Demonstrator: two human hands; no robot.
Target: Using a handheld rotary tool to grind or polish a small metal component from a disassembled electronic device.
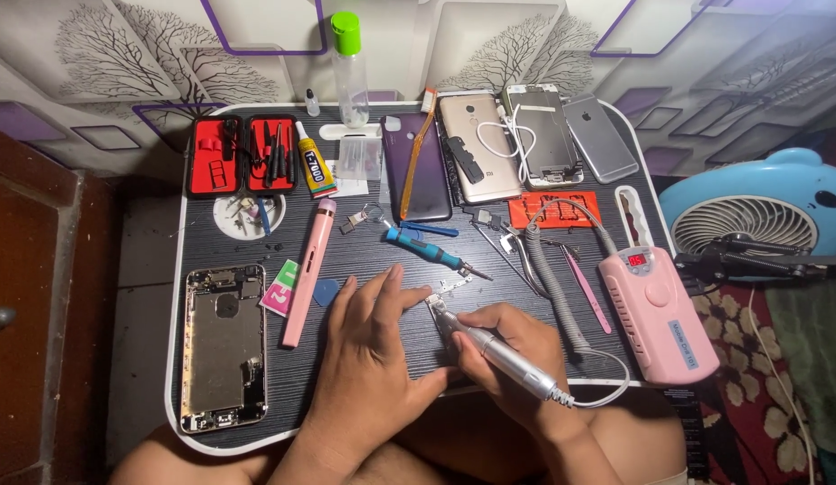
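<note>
Black table (pixel 364 260), phone shells along the back. Our left hand (pixel 368 359) lies flat, fingers together, pinning a small metal part (pixel 436 310) at table centre. Right hand (pixel 508 355) grips rotary grinding pen (pixel 499 355), tip on part: grinding step; next needs steady pressure.

The only open stretch of the black tray table (pixel 382 260) lies between the pink pen-shaped tool (pixel 307 271) and the blue screwdriver (pixel 431 250); a hand could pass there. Leftward, the opened phone housing (pixel 225 346) blocks the near corner. Rightward, the grey ribbed hose (pixel 554 280), tweezers (pixel 587 289) and pink control unit (pixel 656 316) crowd the surface. The far edge is walled by phones (pixel 476 148), a red tool case (pixel 243 154) and a clear bottle (pixel 349 70).
</note>
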